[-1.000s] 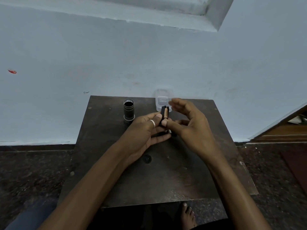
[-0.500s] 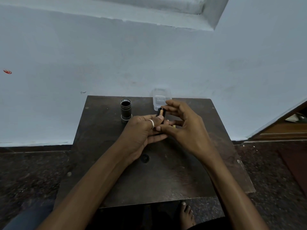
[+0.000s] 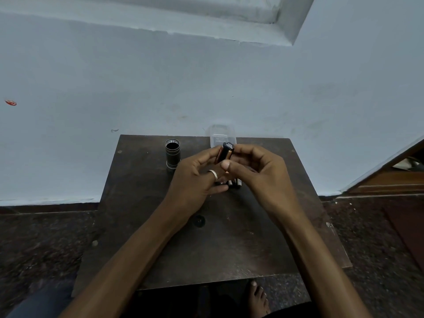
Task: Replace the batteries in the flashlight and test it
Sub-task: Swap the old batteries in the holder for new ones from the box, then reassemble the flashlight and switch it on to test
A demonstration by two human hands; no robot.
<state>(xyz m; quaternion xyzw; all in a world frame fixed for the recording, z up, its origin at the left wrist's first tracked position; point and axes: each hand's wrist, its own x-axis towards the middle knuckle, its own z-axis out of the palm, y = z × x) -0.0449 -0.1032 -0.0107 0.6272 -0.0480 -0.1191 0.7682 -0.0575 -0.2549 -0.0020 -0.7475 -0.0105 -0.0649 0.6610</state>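
Pale wall behind dark desk (image 3: 142, 226). Left hand (image 3: 195, 177) and right hand (image 3: 259, 173) together gripped black battery holder (image 3: 226, 152), copper-coloured battery in its slot. Half second before, holder sat lower, more hidden; now raised, tilted upright, top end exposed. Judgement: batteries being seated. Flashlight body (image 3: 172, 156) stood open, left of left hand. Loose batteries (image 3: 235, 183) lay on desk beneath hands; clear case (image 3: 221, 134) beyond them.

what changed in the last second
Both hands, left and right, lifted the battery holder slightly, still gripping it together. Flashlight body, plastic box and loose batteries on the table stayed put.
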